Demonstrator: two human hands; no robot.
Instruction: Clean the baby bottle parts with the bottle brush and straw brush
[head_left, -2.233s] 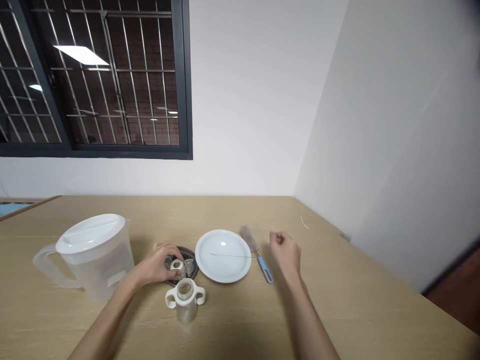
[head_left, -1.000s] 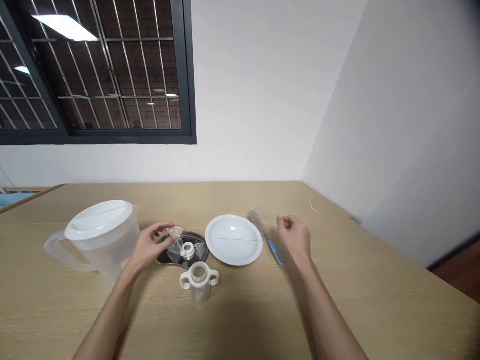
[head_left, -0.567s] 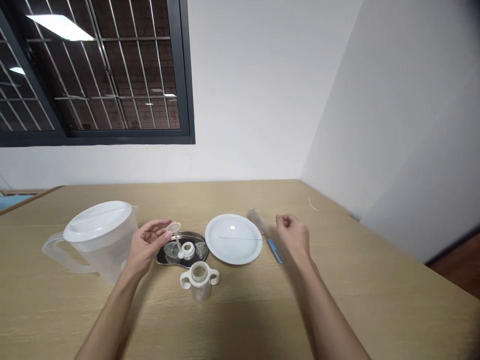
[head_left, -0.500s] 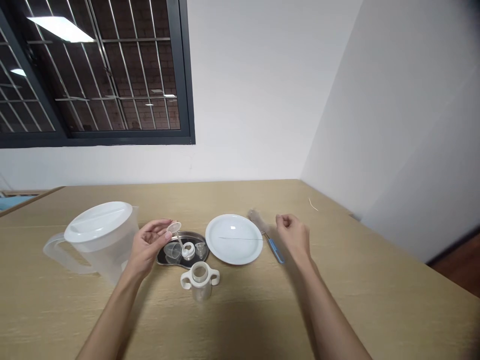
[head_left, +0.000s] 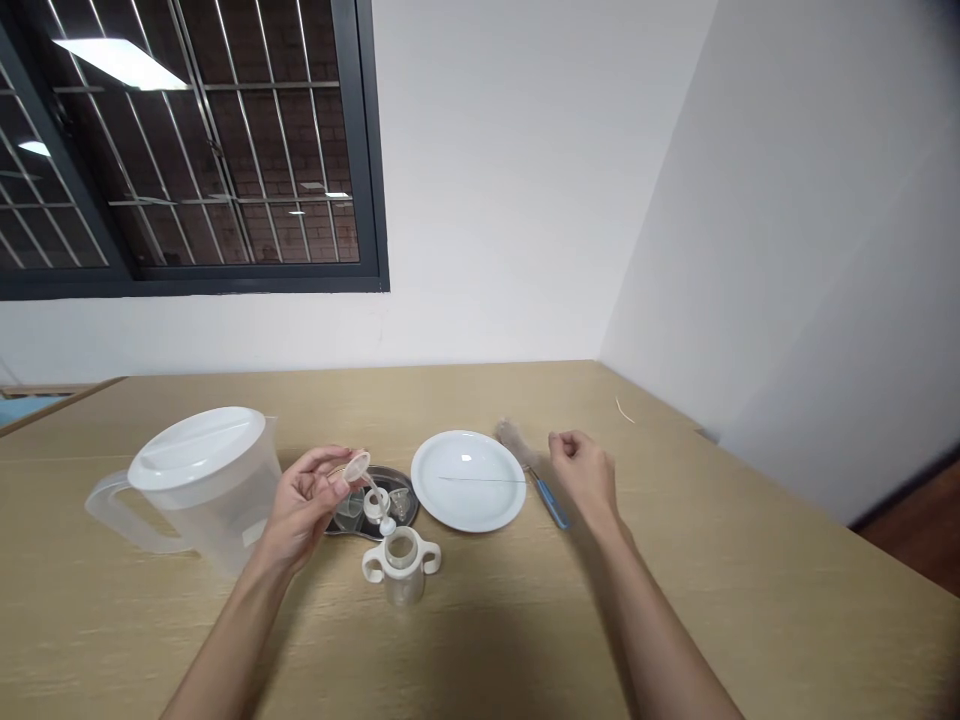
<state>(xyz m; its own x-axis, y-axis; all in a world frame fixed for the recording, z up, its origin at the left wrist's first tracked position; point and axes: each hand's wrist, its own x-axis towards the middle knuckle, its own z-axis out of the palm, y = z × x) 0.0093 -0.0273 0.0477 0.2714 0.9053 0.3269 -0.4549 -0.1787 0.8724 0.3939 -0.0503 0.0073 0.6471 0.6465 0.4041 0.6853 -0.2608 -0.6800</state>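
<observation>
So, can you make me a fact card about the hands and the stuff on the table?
Left hand: holding a clear stemmed piece with a white end
Right hand: curled beside a blue-handled brush; unclear if holding anything
Tray: holds a white ring and clear pieces
Cup: upright, two-handled, open at the top
Plate: white, between the tray and the brush
Jug: see-through, white lid on

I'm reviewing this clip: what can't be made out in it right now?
All in the head view:
Right hand: curled fingers hide whether it holds anything.
Straw: exactly where the left hand grips it is too small to tell.
Tray: left end hidden by the left hand.
Jug: cloudy walls obscure any contents.
Thin line across the plate: too small to identify.
Blue thing: cut off by the left edge.
</observation>
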